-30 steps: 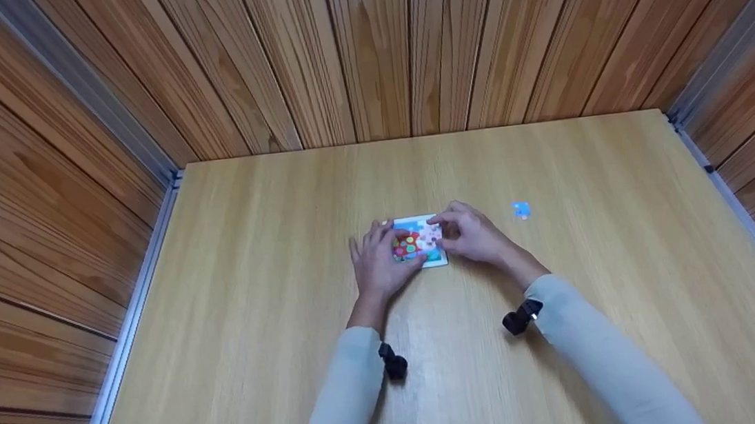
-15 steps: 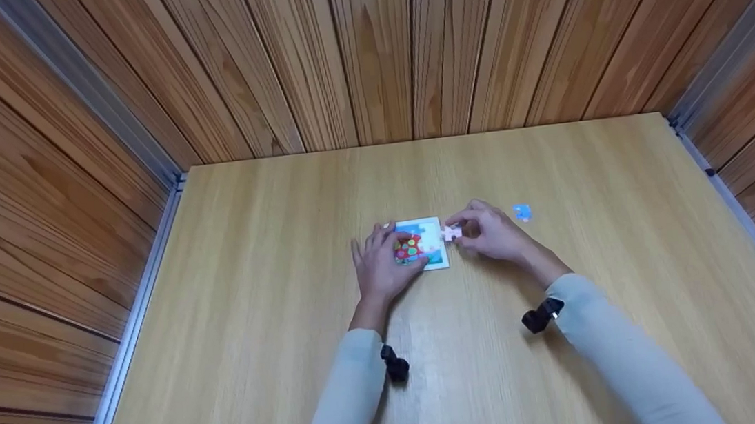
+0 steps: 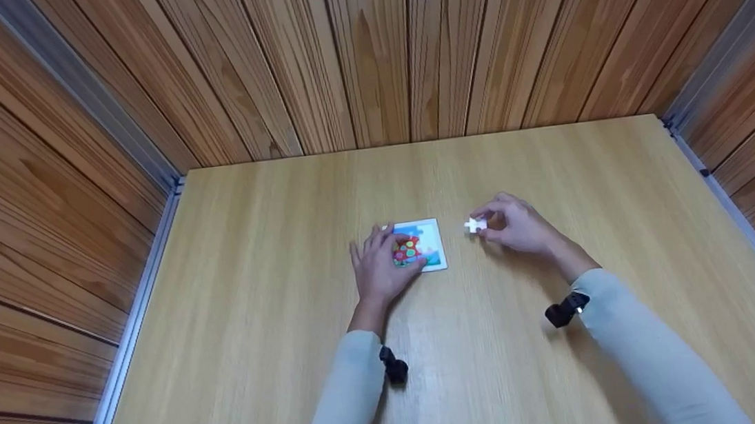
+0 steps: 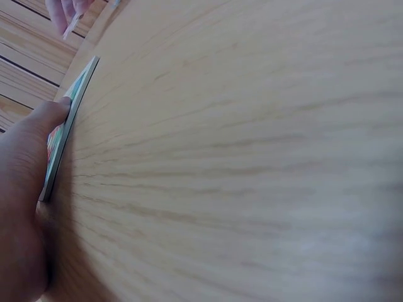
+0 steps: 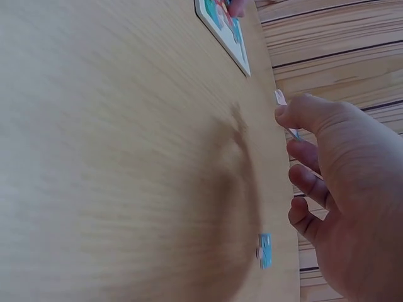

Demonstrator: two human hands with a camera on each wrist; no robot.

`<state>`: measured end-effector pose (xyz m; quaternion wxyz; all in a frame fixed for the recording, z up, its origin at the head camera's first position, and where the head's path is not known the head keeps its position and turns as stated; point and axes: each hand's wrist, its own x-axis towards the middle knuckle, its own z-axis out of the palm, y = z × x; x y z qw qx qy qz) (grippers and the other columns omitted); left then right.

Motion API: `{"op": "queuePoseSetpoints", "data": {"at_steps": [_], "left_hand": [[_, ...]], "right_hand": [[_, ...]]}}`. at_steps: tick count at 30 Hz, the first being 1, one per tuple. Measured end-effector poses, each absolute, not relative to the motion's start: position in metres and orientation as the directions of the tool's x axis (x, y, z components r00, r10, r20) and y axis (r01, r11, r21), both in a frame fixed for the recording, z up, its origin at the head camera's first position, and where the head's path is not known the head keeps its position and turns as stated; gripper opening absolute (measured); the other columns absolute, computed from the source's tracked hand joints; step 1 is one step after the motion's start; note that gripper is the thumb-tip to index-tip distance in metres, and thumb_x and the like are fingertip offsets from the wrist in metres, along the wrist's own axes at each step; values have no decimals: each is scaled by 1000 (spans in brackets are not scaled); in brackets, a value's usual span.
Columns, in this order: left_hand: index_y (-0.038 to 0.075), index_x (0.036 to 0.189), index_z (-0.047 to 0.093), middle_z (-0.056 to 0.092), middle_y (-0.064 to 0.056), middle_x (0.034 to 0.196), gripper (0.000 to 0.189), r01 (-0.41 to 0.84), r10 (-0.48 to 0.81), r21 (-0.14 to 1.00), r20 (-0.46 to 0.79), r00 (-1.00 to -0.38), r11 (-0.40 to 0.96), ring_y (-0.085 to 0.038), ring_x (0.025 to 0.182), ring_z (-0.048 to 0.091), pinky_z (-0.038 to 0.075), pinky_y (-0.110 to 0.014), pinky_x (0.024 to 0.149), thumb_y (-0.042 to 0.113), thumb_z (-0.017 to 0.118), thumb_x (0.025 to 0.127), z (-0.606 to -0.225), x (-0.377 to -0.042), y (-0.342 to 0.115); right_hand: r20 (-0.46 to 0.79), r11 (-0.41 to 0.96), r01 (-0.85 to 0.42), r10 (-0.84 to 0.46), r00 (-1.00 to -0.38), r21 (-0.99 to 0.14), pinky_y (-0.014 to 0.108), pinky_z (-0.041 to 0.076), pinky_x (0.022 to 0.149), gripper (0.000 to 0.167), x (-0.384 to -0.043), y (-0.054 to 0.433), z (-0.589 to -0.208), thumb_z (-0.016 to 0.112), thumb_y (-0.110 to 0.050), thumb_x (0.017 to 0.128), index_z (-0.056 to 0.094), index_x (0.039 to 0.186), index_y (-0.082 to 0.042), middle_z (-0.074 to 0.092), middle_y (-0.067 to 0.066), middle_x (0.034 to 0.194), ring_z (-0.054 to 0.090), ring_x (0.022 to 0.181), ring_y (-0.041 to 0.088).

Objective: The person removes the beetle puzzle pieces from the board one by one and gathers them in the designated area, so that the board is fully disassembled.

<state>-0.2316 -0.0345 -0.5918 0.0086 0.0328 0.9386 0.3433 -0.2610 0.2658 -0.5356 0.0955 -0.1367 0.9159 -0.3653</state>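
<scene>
My left hand (image 3: 381, 267) rests on the left part of a small picture puzzle board (image 3: 431, 238), its thumb lying over the near side in the left wrist view. Blue sky and a red patch with coloured dots show on the board, and its right part is bare white. To the right, my right hand (image 3: 519, 227) pinches a pale jigsaw piece (image 3: 476, 225) between thumb and fingertips. That piece is held up above the table in the right wrist view, clear of the board. A blue jigsaw piece (image 5: 265, 250) lies on the table below the right hand, hidden from the head view.
The board lies flat on a light wooden table (image 3: 272, 264). Wood-plank walls (image 3: 377, 60) close off the back and both sides, with metal rails (image 3: 130, 305) along the side edges. Each wrist carries a small black camera (image 3: 567, 309).
My right hand has lifted the pale jigsaw piece off the board's right part and carried it rightward. It now covers the blue piece in the head view. The left hand stays put.
</scene>
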Motion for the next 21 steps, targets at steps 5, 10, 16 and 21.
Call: {"op": "queuePoseSetpoints", "data": {"at_steps": [5, 10, 16, 21], "left_hand": [[24, 140, 74, 51, -4, 178, 56, 56, 67, 644, 7, -998, 763, -34, 175, 32, 3, -71, 145, 54, 86, 94, -593, -232, -34], [23, 139, 75, 52, -5, 177, 56, 59, 67, 650, 12, -998, 758, -35, 175, 33, 3, -72, 144, 54, 86, 94, -593, -232, -35], [24, 139, 75, 52, -5, 178, 56, 58, 66, 645, 12, -998, 762, -35, 175, 33, 3, -72, 144, 54, 86, 94, -594, -231, -34], [25, 140, 74, 52, -5, 177, 55, 61, 65, 631, 18, -998, 773, -35, 175, 33, 6, -72, 144, 54, 86, 95, -594, -231, -34]], "right_hand": [[-73, 693, -165, -300, -951, -702, 28, 51, 85, 36, -261, 277, -535, 76, -11, 106, 75, 142, -10, 63, 14, 127, 59, 114, 29], [-44, 690, -178, -291, -956, -702, 24, 50, 81, 35, -261, 287, -535, 77, -9, 105, 76, 140, -9, 63, 16, 126, 59, 110, 28], [-12, 694, -207, -297, -955, -690, 21, 47, 85, 36, -261, 301, -535, 77, -7, 104, 76, 139, -5, 64, 18, 124, 59, 109, 27], [-10, 700, -206, -291, -957, -684, 18, 47, 84, 36, -259, 313, -536, 76, -3, 103, 75, 139, -3, 63, 19, 123, 60, 110, 30]]}}
